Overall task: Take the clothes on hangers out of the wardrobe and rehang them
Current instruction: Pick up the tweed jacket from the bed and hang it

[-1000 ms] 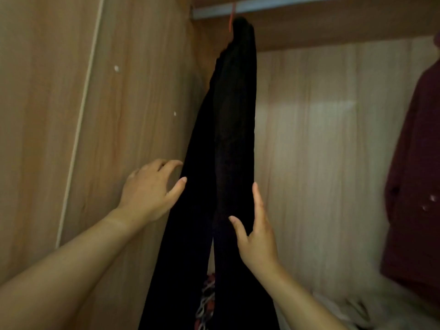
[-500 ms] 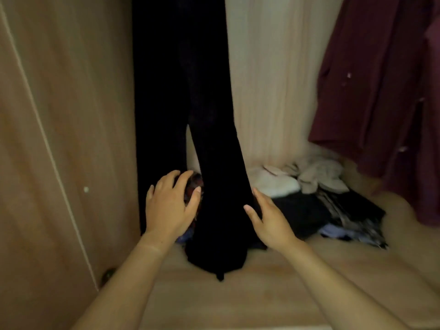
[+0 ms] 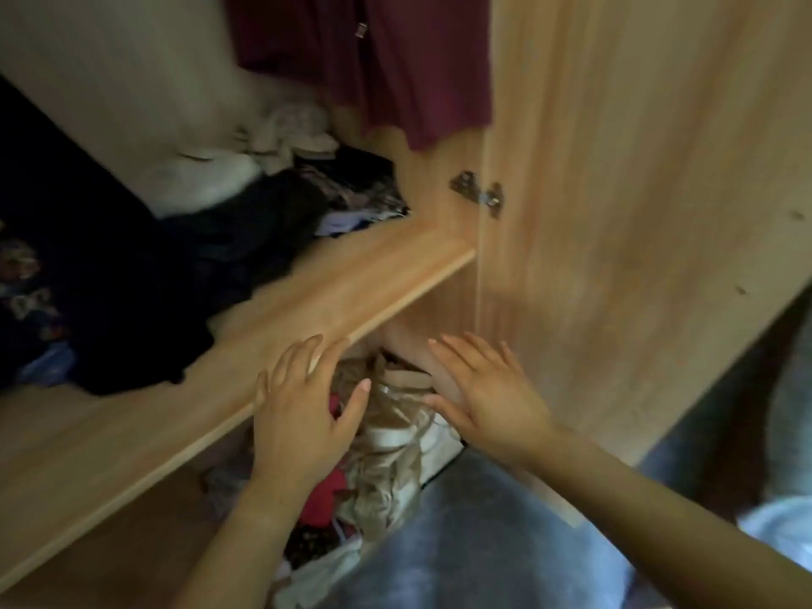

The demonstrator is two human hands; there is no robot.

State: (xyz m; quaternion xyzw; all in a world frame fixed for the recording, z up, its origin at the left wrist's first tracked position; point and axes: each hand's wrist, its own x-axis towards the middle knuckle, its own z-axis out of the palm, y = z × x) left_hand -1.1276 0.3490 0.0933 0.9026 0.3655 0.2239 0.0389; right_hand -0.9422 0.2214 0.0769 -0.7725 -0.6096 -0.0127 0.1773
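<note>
In the wardrobe (image 3: 637, 213), a maroon garment (image 3: 395, 59) hangs above the right end of the shelf (image 3: 334, 292), a black garment (image 3: 110, 257) spreads over its left, and the left hand (image 3: 299, 415) and right hand (image 3: 487, 393) hover empty, fingers spread, at the shelf's front edge.

Left hand (image 3: 303, 415) and right hand (image 3: 487, 397), fingers spread, hover before the wardrobe shelf (image 3: 334, 296).

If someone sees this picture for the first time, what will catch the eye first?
Two open hands, the left hand and the right hand, are spread at the centre before a beige and red clothes pile under the wooden shelf. A dark red garment hangs at the top.
</note>
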